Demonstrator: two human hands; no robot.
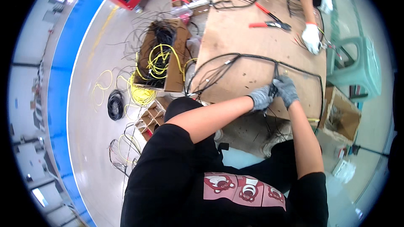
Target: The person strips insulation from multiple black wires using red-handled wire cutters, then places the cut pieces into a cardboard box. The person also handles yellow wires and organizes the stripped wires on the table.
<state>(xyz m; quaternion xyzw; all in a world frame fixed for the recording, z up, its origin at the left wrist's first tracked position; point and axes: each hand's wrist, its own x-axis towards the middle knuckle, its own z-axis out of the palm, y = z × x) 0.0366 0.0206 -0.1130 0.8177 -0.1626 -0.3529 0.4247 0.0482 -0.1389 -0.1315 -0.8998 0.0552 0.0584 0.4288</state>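
Both my hands wear grey gloves and meet at the near edge of the wooden table (248, 33). My left hand (261, 97) and my right hand (286, 90) are closed around a branch of a black wire harness (252, 55). Its taped trunk runs across the tabletop and bends down along the right edge. Loose black wire ends (269, 120) hang below my hands, past the table edge. What exactly lies between my fingers is mostly hidden. Farther up the table lie red-handled cutters (269, 24), apart from my hands.
Across the table, a co-worker's white-gloved hand (311, 38) touches wires at the right edge. Left of the table stands a cardboard box (174, 71) of black and yellow cables, with a yellow coil (143, 95) on the floor. A green plastic stool (357, 65) and another carton (343, 115) stand right.
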